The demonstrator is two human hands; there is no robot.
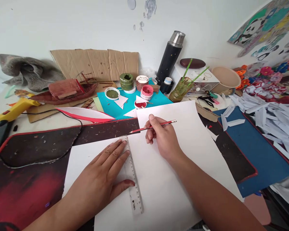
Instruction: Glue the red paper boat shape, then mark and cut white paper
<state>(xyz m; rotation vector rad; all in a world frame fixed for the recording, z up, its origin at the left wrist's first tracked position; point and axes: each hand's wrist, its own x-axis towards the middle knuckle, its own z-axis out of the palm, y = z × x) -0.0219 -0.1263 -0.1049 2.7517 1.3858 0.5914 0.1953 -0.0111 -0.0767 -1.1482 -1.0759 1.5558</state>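
A large white paper sheet [183,154] lies on a black and red desk mat [31,160]. My left hand [106,170] lies flat with fingers stretched, pressing a clear plastic ruler [133,179] onto the sheet. My right hand [161,134] pinches a red pencil [156,126]; its tip points left, just past the ruler's far end at the sheet's top edge.
Paint jars [126,81] and lids sit on teal paper [132,101] behind the sheet. A black flask [170,57], a jar of brushes [180,89], a yellow glue gun [16,107], a cardboard boat [65,91] and white paper strips [262,112] on a blue mat surround it.
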